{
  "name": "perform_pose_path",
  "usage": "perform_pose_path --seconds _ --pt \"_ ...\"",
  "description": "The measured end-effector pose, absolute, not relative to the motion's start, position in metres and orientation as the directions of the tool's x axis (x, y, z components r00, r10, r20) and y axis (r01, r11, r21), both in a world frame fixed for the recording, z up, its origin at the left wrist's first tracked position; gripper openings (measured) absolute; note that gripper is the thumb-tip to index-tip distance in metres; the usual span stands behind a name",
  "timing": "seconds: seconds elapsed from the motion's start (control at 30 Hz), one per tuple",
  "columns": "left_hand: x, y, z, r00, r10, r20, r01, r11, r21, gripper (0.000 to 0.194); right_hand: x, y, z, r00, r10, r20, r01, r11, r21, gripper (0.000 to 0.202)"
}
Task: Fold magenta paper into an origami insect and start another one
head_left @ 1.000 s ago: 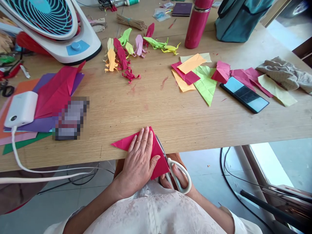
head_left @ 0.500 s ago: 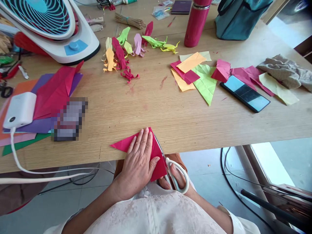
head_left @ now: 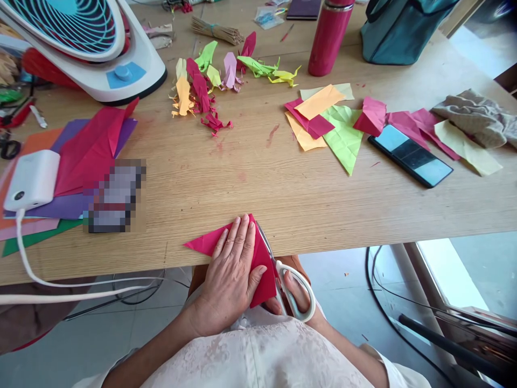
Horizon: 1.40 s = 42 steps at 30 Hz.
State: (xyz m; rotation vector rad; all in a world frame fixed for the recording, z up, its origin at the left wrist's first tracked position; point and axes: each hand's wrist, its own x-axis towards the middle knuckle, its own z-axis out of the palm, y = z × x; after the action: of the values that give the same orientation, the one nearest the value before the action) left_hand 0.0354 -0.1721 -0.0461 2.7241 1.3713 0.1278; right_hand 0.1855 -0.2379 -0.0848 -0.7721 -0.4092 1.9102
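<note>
Right hand grips the scissors, blades along the right edge of the folded red paper. Left hand, fingers straight, lies flat on that paper, which overhangs the near edge of the table. Paper figures lie farther back.

L hand flat, palm down, fingers close tog. & pointing fwd, thumb angled out to the R. L forearm slants up from lower L. R hand just R of L hand, partly hidden, curled in a grip. R forearm angles in from lower R.
</note>
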Motion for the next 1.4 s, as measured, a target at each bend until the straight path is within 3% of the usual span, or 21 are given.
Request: perform_pose_path --seconds 0.23,0.67,0.93,1.27,1.4 --pt "0.034 -0.172 -0.047 0.589 0.807 0.037 0.795 -0.588 0.149 0.072 0.186 -0.231 -0.081 -0.369 0.906 -0.206 -0.697 -0.417 -0.583 0.056" --pt "0.033 -0.171 -0.047 0.595 0.803 0.033 0.789 -0.591 0.165 0.072 0.181 -0.227 -0.084 -0.406 0.885 -0.229 -0.664 -0.457 -0.592 0.058" --pt "0.033 -0.173 -0.048 0.606 0.795 0.037 0.779 -0.602 0.179 0.074 0.180 -0.235 -0.076 -0.286 0.873 -0.395 -0.652 -0.480 -0.587 0.052" --pt "0.033 -0.175 -0.050 0.612 0.790 0.041 0.770 -0.607 0.197 0.074 0.182 -0.237 -0.086 -0.402 0.853 -0.334 -0.648 -0.522 -0.554 0.061" --pt "0.031 -0.175 -0.048 0.614 0.788 0.036 0.768 -0.608 0.203 0.073 0.181 -0.233 -0.080 -0.312 0.873 -0.374 -0.666 -0.482 -0.570 0.052"
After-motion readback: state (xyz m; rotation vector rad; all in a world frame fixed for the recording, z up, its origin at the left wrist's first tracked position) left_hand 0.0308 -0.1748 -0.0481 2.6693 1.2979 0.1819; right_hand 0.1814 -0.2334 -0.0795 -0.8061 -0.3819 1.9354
